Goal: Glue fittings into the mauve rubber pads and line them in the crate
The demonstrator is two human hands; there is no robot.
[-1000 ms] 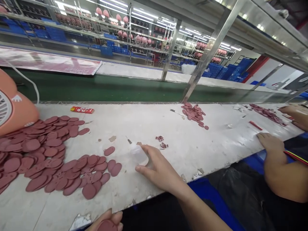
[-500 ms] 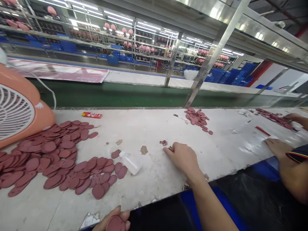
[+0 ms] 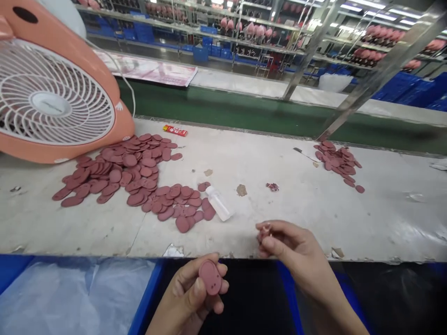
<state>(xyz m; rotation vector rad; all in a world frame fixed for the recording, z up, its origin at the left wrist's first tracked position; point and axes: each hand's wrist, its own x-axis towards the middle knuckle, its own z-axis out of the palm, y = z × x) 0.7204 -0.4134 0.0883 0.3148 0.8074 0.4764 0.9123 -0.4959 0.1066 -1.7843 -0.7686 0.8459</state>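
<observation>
My left hand [image 3: 190,293] pinches a dull red oval disc [image 3: 210,278] with small dark holes, held just off the table's front edge. To its right, my right hand [image 3: 296,256] is closed with its fingertips around small red and whitish scraps [image 3: 265,231], too small to name. A heap of similar red discs [image 3: 139,163] spreads over the table at the left. Beside the heap's near end lies a clear plastic bottle [image 3: 219,204] on its side. A little bunch of red scraps [image 3: 272,187] rests on the tabletop beyond my right hand.
An orange fan [image 3: 52,102] stands at the back left. A red and yellow packet [image 3: 175,130] lies behind the heap. Another pile of discs [image 3: 337,160] sits at the right, by a metal post [image 3: 366,88]. A plastic-lined blue bin [image 3: 70,293] is below the table edge.
My right hand has left the tabletop and come back beside my left hand, with scraps in its fingers. My left hand has risen further into view with the disc. The view has turned left.
</observation>
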